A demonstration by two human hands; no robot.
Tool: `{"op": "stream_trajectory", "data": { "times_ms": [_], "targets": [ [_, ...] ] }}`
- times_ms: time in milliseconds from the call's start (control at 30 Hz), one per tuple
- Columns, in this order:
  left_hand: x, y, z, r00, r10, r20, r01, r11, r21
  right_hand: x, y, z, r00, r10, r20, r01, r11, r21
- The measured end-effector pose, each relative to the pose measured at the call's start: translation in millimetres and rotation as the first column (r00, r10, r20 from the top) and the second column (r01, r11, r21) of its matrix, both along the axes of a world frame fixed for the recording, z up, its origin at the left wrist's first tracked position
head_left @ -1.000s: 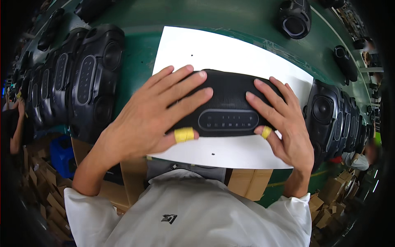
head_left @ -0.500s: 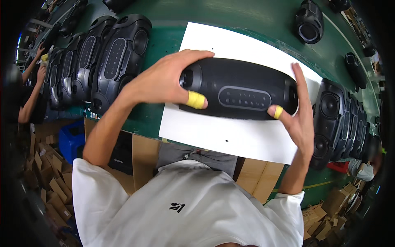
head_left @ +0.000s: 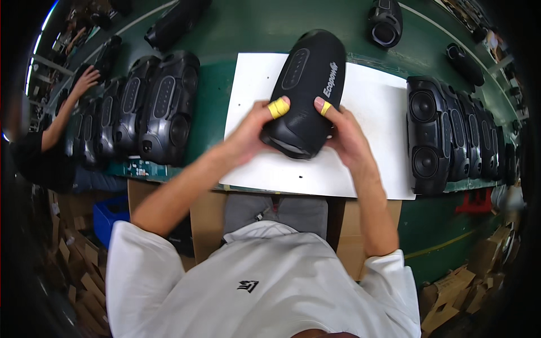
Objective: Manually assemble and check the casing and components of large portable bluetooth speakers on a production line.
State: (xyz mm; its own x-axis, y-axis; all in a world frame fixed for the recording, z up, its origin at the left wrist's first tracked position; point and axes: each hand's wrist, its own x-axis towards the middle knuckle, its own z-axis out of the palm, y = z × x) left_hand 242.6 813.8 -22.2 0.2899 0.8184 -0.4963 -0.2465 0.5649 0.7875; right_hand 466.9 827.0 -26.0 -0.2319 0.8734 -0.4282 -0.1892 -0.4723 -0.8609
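We see left hand (head_left: 252, 130) and right hand (head_left: 347, 135) part-closed round sides of black speaker (head_left: 309, 90) at its near end (yellow tape (head_left: 278, 107) on each); speaker slants over white sheet (head_left: 377, 124) on green table (head_left: 211, 101).

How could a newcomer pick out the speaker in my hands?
Find the large white sheet on the green work surface. Over it, the left hand and right hand hold the near end of a black barrel-shaped speaker. Unlike the left speaker row and right speaker row, it shows white lettering and no bare round drivers.
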Motion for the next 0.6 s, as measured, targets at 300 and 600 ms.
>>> {"op": "stream_trajectory", "data": {
  "times_ms": [300,600],
  "targets": [
    [13,-40,10,0.889,-0.413,0.198,0.446,0.878,-0.172,12,69,69,0.407,0.213,0.888,-0.724,0.668,0.172],
    [-84,8,36,0.337,0.233,-0.912,0.741,0.532,0.410,0,-12,56,0.255,-0.296,0.920,-0.883,0.317,0.347]
  ]
}}
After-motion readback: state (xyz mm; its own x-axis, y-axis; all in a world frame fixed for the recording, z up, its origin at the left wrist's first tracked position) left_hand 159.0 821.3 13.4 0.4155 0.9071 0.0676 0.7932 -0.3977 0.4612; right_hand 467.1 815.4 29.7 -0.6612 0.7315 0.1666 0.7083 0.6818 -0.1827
